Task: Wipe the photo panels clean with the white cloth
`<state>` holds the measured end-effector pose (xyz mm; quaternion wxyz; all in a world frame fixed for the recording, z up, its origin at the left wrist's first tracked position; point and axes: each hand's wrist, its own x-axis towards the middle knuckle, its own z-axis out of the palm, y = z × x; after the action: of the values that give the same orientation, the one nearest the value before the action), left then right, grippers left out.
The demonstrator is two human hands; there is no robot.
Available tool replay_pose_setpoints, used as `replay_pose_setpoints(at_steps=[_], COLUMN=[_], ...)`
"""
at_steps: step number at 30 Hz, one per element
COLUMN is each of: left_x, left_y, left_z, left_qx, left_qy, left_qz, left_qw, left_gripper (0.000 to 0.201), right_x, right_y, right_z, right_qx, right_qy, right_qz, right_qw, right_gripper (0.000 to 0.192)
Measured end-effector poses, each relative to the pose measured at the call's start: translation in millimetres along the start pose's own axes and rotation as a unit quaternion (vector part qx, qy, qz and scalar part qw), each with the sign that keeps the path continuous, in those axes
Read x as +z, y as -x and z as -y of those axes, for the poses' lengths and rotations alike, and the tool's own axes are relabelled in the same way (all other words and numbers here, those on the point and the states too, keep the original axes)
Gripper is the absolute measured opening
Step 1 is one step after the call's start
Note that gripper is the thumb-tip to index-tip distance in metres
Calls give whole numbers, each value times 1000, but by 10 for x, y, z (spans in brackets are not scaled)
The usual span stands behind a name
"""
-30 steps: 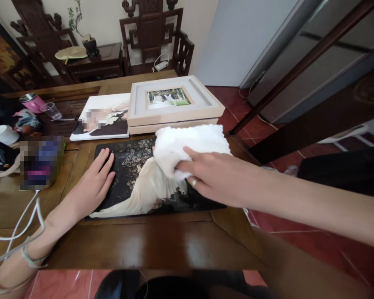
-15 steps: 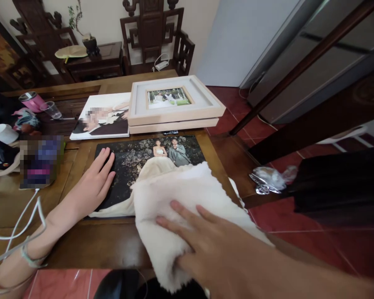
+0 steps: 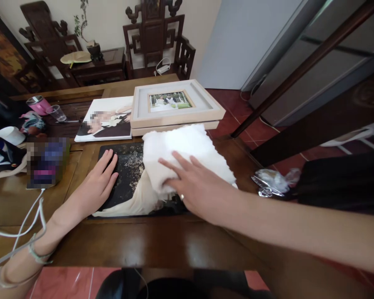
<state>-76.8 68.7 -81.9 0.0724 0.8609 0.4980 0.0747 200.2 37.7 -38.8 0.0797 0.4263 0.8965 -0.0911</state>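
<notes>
Fluffy cloth [image 3: 183, 141], glossy wd tbl [image 3: 124, 243]

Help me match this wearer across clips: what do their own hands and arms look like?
No glove or sleeve shows. The right hand wears a shiny ring. The left hand shows no ring; a thin pale-green band circles its wrist, and another pale band sits farther from the hand.

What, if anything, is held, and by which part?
The right hand presses the white cloth at its near side, fingers on top; any grip underneath is hidden. The left hand, on the dark photograph, grips nothing.
</notes>
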Motion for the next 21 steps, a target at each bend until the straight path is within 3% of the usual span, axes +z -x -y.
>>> replay_pose_setpoints(at_steps=[4,8,13,17,21], left_x=[10,18,14,19,26], left_y=[-11,-7,4,2,0], left_z=[8,6,1,7,15], left_qx=[-2,-3,1,5,6], left_qy=[4,6,2,-1,-4], left_qz=[1,4,-2,-3,-4], left_qw=[1000,1000,1000,1000,1000], left_gripper=[63,63,62,62,61], right_x=[65,-12,-238,-325,-255], right_y=[316,523,343,108,-128], right_z=[374,524,321,123,-54], right_qx=[-71,-148,-69,-20,13], right_qy=[-65,-108,-137,-118,-57], right_qz=[70,46,119,63,26], right_qw=[993,982,981,991,998], right_gripper=[33,26,28,38,40])
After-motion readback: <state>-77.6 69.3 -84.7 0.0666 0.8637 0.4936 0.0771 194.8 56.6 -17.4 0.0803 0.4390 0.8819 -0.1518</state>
